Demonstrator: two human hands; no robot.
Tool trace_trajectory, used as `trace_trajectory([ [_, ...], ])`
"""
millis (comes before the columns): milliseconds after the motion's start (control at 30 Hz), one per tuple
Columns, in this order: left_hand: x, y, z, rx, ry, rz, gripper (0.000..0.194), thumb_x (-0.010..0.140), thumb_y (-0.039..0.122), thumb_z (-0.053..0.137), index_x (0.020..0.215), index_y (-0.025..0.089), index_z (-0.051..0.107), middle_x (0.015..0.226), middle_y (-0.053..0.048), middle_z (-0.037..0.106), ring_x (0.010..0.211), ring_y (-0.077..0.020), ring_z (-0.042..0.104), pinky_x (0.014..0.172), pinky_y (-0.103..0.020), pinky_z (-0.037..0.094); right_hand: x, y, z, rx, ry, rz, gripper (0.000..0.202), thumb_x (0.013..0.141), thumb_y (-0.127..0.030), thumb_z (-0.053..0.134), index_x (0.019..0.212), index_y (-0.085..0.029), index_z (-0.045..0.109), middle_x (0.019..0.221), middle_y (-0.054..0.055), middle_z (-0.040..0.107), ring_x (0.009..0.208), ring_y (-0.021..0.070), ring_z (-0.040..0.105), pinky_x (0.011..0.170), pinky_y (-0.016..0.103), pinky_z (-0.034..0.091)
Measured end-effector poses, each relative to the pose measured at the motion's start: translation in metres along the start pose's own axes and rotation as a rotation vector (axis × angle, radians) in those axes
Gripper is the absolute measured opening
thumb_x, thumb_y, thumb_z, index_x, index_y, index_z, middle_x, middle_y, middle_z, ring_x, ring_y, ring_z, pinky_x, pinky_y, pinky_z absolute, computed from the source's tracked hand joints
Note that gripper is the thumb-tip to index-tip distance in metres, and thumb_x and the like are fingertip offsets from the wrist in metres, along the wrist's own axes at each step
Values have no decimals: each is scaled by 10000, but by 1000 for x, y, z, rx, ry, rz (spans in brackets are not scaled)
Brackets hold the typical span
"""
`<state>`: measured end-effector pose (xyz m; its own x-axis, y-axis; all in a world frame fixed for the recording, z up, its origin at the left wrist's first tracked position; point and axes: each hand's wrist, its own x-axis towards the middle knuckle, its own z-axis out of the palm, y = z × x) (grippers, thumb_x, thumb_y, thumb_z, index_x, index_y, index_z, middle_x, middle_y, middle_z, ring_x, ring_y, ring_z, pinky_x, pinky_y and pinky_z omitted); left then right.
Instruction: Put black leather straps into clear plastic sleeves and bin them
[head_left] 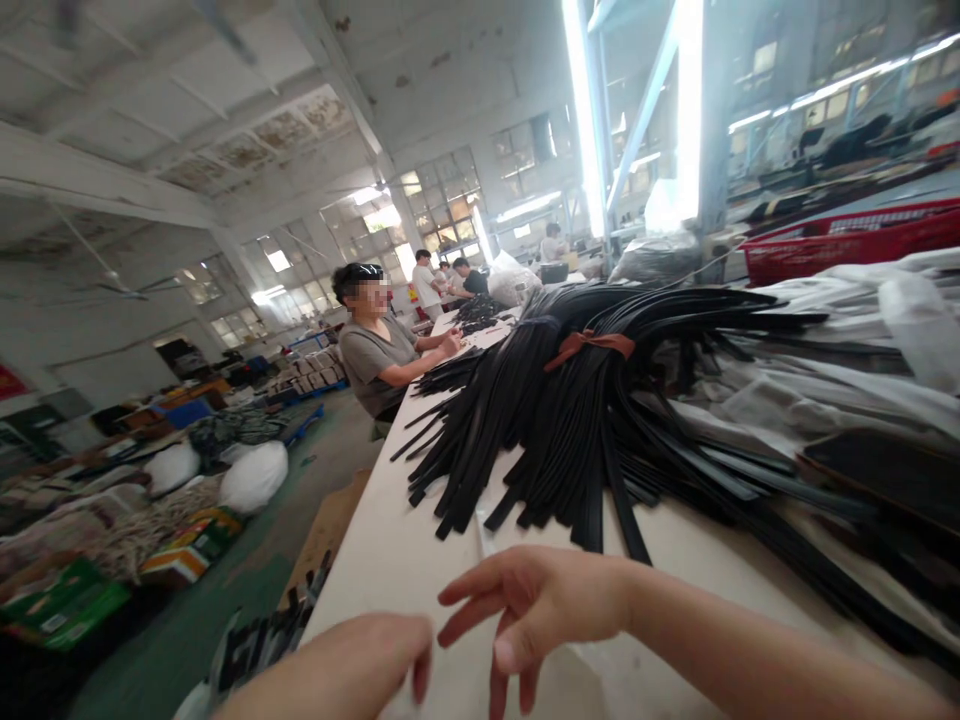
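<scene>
My right hand (544, 605) hangs over the pale tabletop (405, 540) with its fingers spread and nothing in them. Beside it, my left hand (375, 650) is bent downward at the wrist, slightly blurred. Most of its fingers are hidden behind the back of the hand, so I cannot tell whether they are closed. Beyond both hands lies a big pile of long black strips (517, 400), loose ends fanned toward me. A brown band (592, 345) ties one bundle. Neither hand touches the strips.
A co-worker in a grey shirt (382, 360) is at the table's left side, hands over it. More people work farther back. White plastic wrapping (847, 370) and a red basket (847, 243) lie to the right. Boxes and sacks (255, 478) stand on the floor at left.
</scene>
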<state>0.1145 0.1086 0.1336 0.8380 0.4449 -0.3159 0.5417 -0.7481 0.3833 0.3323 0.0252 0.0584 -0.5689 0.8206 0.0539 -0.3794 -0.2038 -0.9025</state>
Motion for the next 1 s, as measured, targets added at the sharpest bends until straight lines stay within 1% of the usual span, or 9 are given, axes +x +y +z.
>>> trace_trajectory([
  [100, 55, 28, 7, -44, 20, 23, 529, 515, 295, 812, 993, 231, 593, 1003, -51, 643, 944, -271, 587, 775, -354, 436, 4, 7, -11, -30, 233, -22, 542, 565, -424, 833, 959, -110, 634, 869, 66, 663, 582, 107, 644, 542, 191, 511],
  [200, 96, 38, 6, -200, 62, 127, 551, 486, 265, 825, 958, 200, 547, 937, -22, 607, 837, -204, 560, 694, -298, 416, 5, 6, -28, -25, 468, -68, 443, 542, -377, 847, 784, -87, 617, 660, 30, 647, 519, 77, 601, 539, 169, 487],
  [367, 126, 6, 3, -832, 248, 222, 784, 443, 251, 871, 1132, 228, 498, 906, 16, 532, 783, -119, 509, 675, -227, 400, 9, -1, -42, -31, 791, -110, 371, 552, -352, 814, 693, -127, 555, 570, 0, 630, 470, 73, 577, 484, 172, 460],
  [433, 133, -7, 5, -1161, 339, 140, 690, 533, 311, 845, 1127, 213, 508, 924, -8, 546, 784, -108, 529, 700, -224, 411, 13, -2, -43, -114, 900, -162, 357, 590, -369, 784, 696, -134, 538, 569, -6, 624, 469, 85, 591, 464, 177, 463],
  [500, 138, -13, 8, -1358, 276, 47, 550, 593, 390, 812, 1031, 168, 564, 935, -49, 582, 808, -126, 565, 715, -235, 427, 16, -1, -43, -210, 982, -222, 327, 641, -375, 741, 709, -142, 522, 565, -17, 614, 456, 98, 599, 437, 185, 467],
  [600, 142, -9, 15, -1351, 158, 48, 458, 605, 458, 789, 886, 134, 628, 920, -82, 632, 863, -171, 596, 728, -251, 442, 18, 4, -41, -367, 1078, -237, 259, 717, -355, 668, 737, -162, 496, 547, -43, 583, 412, 109, 590, 369, 182, 444],
  [733, 143, 2, 25, -1086, 408, 111, 308, 630, 397, 778, 786, 158, 661, 777, -30, 668, 774, -156, 598, 733, -254, 449, 21, 11, -30, -488, 1063, -144, 194, 764, -306, 614, 786, -181, 467, 561, -61, 552, 395, 117, 592, 293, 147, 371],
  [900, 150, -4, 28, -1081, 523, 89, 278, 689, 393, 723, 718, 159, 577, 706, -14, 673, 666, -140, 610, 626, -238, 460, 8, -7, -35, -677, 963, -13, 374, 751, -434, 660, 976, -181, 504, 764, 7, 652, 464, 122, 624, 341, 171, 406],
  [1000, 154, -10, 26, -1240, 519, 60, 340, 629, 338, 780, 738, 164, 509, 722, -22, 697, 706, -152, 651, 659, -233, 477, -27, -35, -57, -1191, 1284, 268, 405, 807, -545, 568, 746, -146, 593, 730, 95, 678, 602, 170, 659, 485, 219, 451],
])
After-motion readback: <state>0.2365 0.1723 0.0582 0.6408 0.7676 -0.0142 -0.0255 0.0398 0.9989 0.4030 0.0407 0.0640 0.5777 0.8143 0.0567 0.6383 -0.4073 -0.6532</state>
